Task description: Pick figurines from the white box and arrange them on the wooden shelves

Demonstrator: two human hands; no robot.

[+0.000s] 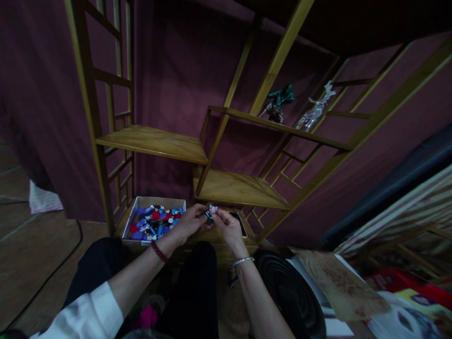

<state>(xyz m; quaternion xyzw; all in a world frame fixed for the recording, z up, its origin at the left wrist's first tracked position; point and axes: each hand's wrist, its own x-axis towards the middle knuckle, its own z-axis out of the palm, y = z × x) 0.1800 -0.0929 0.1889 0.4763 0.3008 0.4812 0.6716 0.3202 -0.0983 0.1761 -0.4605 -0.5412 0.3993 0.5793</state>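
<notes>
My left hand (pixel 190 222) is closed around a small dark piece (pixel 208 218) with white marks, held just above the low shelf. Between the fingertips of my right hand (pixel 229 230) is a tiny figurine (pixel 213 208), pinkish-white on top. The figurine and the dark piece touch or overlap; whether they are joined I cannot tell. To the left of my hands sits a shallow white cardboard box (pixel 131 217), filled with many small figures and round pieces in blue, purple, red, black and white.
A flat black device (pixel 241 225) with a pale edge lies beside my right hand. The wooden shelf unit (pixel 155 140) stands ahead, holding a green figure (pixel 281 100) and a clear deer ornament (pixel 317 109). At right are a round black object (pixel 287 294) and papers (pixel 339 282).
</notes>
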